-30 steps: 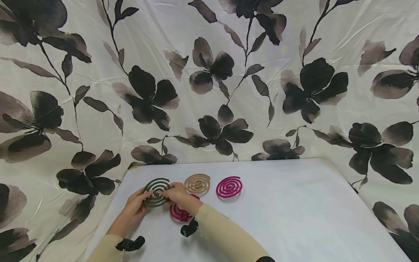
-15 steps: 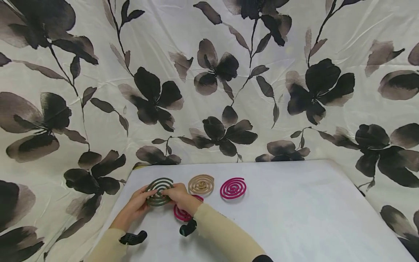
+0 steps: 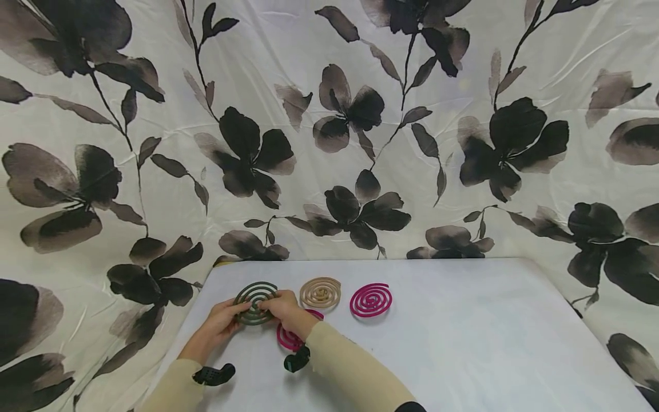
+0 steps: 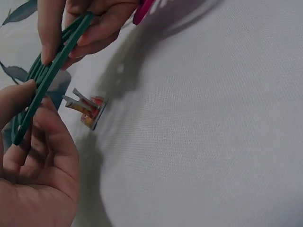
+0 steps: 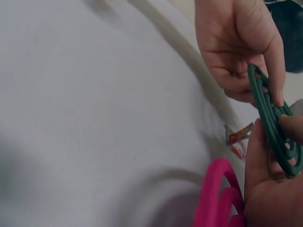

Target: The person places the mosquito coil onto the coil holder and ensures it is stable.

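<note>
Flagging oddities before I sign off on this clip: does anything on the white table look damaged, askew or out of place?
Nothing looks broken. The dark green spiral coil is held off the white table between the left hand and right hand. One small oddity: a little metal stand with coloured marks lies tipped beneath it.

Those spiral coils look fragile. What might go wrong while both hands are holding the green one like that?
The green coil is thin and pinched between the left hand and right hand; pulling unevenly might snap it. A pink coil lies partly under the right hand and may get pressed. A small metal stand sits just below and might get knocked.
</note>
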Tool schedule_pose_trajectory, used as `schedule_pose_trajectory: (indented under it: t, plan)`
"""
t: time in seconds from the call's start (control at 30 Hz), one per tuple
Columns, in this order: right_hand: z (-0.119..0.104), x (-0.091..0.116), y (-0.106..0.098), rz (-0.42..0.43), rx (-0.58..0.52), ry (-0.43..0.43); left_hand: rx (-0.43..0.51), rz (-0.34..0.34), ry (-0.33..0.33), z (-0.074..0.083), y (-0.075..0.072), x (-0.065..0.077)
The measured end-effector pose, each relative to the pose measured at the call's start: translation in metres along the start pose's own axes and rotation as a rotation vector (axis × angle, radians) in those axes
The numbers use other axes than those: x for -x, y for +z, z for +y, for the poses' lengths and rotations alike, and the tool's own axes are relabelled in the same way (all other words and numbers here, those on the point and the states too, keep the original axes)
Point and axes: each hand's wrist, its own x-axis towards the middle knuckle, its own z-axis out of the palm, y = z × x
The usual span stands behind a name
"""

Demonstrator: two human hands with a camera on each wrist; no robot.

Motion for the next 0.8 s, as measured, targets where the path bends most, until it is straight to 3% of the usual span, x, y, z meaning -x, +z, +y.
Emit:
schedule_pose_trajectory:
  t: [0.33,0.6,0.8]
  plan:
    - [0.001,0.0,0.003,0.035,0.023,-0.015,-0.011,0.033,-0.019,-0.003,0.002,-0.001]
    - [0.002,-0.002,0.004,0.069,0.095,-0.023,-0.082,0.081,-0.006,-0.006,0.004,-0.002]
    - [0.004,-0.006,0.005,0.071,0.066,-0.001,-0.13,0.12,0.004,-0.007,0.007,-0.004]
